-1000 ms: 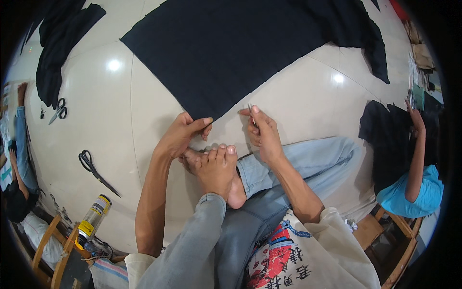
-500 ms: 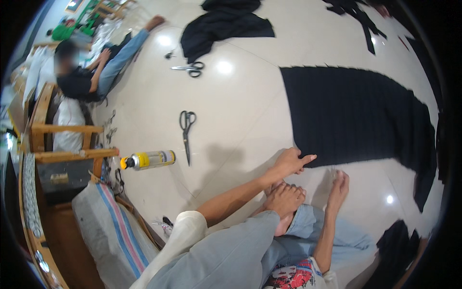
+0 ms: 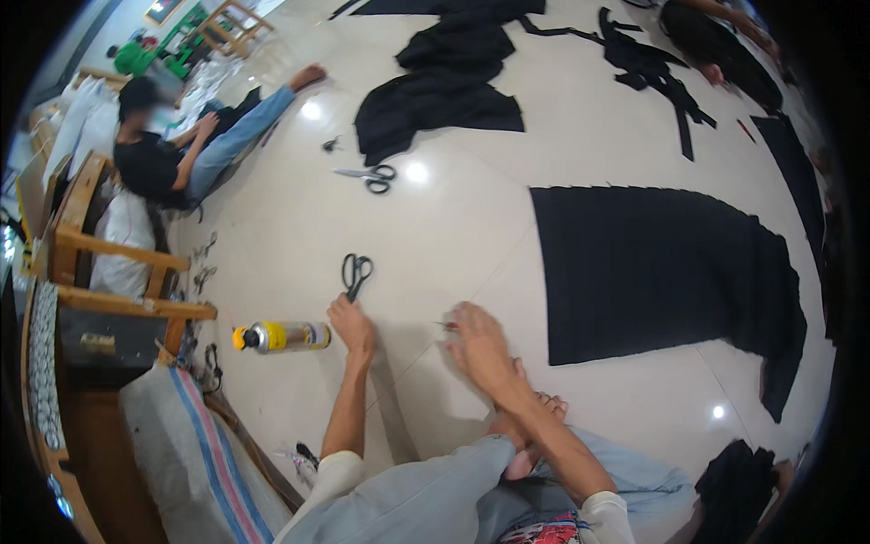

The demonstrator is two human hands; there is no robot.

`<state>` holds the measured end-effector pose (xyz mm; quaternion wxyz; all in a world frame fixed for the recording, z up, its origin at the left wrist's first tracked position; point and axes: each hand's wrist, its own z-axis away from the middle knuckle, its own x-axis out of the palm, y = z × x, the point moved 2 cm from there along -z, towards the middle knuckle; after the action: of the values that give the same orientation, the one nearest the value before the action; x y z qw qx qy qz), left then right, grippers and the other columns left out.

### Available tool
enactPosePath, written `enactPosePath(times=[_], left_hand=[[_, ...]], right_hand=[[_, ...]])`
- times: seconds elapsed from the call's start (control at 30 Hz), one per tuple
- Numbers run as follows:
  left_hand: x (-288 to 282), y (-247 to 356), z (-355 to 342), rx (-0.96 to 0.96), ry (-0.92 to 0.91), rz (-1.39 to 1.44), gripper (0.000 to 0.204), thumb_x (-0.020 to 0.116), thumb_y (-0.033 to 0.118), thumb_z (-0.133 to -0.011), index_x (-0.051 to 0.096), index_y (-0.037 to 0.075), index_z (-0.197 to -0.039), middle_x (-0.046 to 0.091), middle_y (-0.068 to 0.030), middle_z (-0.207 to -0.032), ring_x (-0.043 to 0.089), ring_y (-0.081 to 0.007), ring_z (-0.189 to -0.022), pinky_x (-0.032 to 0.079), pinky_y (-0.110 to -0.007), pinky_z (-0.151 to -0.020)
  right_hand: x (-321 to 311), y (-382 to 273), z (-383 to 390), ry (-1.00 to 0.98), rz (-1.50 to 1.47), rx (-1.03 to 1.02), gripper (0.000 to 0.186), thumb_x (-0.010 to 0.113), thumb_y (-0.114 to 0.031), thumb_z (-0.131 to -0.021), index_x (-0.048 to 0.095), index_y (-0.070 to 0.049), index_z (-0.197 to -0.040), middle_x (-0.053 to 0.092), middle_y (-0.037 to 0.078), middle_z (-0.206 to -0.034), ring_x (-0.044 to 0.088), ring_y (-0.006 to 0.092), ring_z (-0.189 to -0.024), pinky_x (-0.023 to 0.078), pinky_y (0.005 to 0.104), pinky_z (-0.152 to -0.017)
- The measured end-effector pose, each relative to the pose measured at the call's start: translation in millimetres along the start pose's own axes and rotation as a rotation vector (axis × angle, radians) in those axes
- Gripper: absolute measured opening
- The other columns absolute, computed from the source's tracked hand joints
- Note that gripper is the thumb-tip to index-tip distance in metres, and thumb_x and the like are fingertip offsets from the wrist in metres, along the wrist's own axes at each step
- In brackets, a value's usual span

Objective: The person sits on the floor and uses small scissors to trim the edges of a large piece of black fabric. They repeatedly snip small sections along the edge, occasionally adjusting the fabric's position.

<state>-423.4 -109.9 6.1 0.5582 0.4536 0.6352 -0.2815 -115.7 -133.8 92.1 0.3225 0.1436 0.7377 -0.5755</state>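
Observation:
My left hand (image 3: pixel 352 325) is closed over the blades of the black-handled scissors (image 3: pixel 356 270), whose finger loops show beyond my fingertips. Blur smears my right hand (image 3: pixel 478 344), low over the floor in front of my crossed feet. At its fingertips is a small reddish, thin-pointed thing (image 3: pixel 448 325), too blurred to name; whether my fingers grip it does not show. To the right lies a wide piece of black cloth (image 3: pixel 662 272), spread flat, with my hands off it. A yellow-capped spray can (image 3: pixel 285 336) lies on its side just left of my left hand.
Farther off lie a second pair of scissors (image 3: pixel 370 178), heaped black cloth (image 3: pixel 435 104) and black strips (image 3: pixel 657 82). One person (image 3: pixel 163 154) sits at the far left; another's dark-clothed leg (image 3: pixel 725 54) is at far right. Wooden furniture (image 3: pixel 136 299) and a striped sack (image 3: pixel 208 444) stand left.
Both hands have moved left, away from the black cloth. My left hand has taken hold of the scissors; my right has crossed in front of my feet. The view has tilted up somewhat.

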Motion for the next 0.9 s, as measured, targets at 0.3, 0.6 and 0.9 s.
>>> enactPosePath(times=[0.3, 0.6, 0.9], left_hand=[[-134.5, 158.7, 38.1, 0.683, -0.911, 0.428, 0.027, 0.049, 0.007, -0.100, 0.058, 0.005, -0.125, 0.058, -0.0161, -0.114, 0.063, -0.0366, -0.100, 0.050, -0.045, -0.083], [-153.1, 290.1, 98.5, 1.524, -1.334, 0.338, 0.049, 0.068, 0.006, -0.079, 0.056, 0.009, -0.127, 0.060, -0.0129, -0.126, 0.067, -0.0346, -0.102, 0.054, -0.049, -0.084], [-146.0, 285.5, 90.3, 1.449, -1.259, 0.262, 0.030, 0.062, 0.027, -0.092, 0.063, 0.002, -0.109, 0.058, -0.0158, -0.106, 0.064, -0.0389, -0.094, 0.050, -0.050, -0.081]], right_hand=[[-57.6, -4.8, 42.1, 0.034, 0.032, -0.184, 0.044, 0.060, -0.004, -0.079, 0.059, 0.003, -0.122, 0.054, 0.018, -0.133, 0.051, 0.0333, -0.128, 0.043, 0.0459, -0.109], [-164.9, 20.3, 150.0, -0.198, -0.129, 0.204, 0.055, 0.065, -0.005, -0.081, 0.048, 0.000, -0.133, 0.056, 0.023, -0.128, 0.057, 0.0402, -0.118, 0.046, 0.0451, -0.102], [-130.1, 2.7, 144.4, -0.045, -0.257, 0.347, 0.054, 0.061, 0.010, -0.080, 0.049, 0.001, -0.132, 0.062, 0.027, -0.119, 0.062, 0.0445, -0.110, 0.051, 0.0465, -0.091]])
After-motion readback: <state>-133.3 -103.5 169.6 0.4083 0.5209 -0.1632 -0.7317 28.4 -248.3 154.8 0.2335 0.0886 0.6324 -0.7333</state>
